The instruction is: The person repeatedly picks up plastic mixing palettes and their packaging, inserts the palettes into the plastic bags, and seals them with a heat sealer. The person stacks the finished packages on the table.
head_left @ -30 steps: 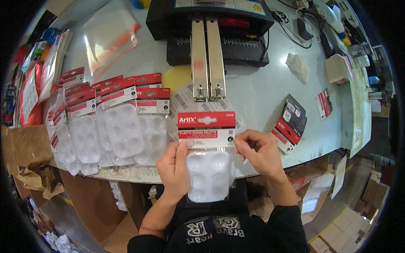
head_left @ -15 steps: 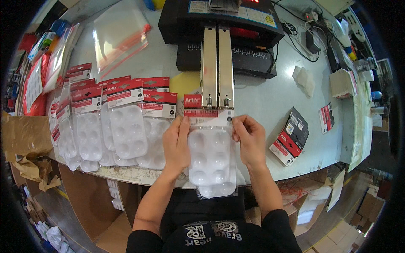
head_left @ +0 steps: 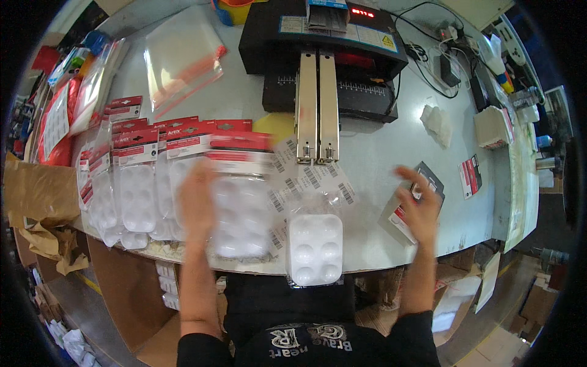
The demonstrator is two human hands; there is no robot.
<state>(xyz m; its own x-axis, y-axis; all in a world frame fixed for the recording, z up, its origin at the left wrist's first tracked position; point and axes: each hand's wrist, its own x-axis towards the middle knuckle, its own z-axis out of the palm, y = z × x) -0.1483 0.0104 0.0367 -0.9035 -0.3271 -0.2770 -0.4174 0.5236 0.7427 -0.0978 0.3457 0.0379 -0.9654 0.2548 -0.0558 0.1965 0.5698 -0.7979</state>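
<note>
My left hand [head_left: 199, 199], blurred, is at the left edge of a bagged white paint palette [head_left: 241, 214] with a red and white header card. This pack is smeared by motion too and overlaps the packs on the left. A second white paint palette [head_left: 316, 248] in a clear bag, with no card on it, lies at the front edge of the table. To the right, my right hand [head_left: 422, 208] is over a stack of folded header cards [head_left: 397, 221], fingers apart. Whether it touches them I cannot tell.
A black stapling machine [head_left: 330, 37] with two metal rails [head_left: 317, 104] stands at the back. Barcode sheets [head_left: 312, 177] lie below the rails. Several carded palette packs [head_left: 137, 196] fill the left. Clear bags [head_left: 180, 55], a loose header card [head_left: 471, 176] and cables [head_left: 428, 67] lie around.
The carded palette moved left, away from the rails, with my left hand, uncovering barcode sheets and the uncarded palette. My right hand let go of it and moved right to the header cards.
</note>
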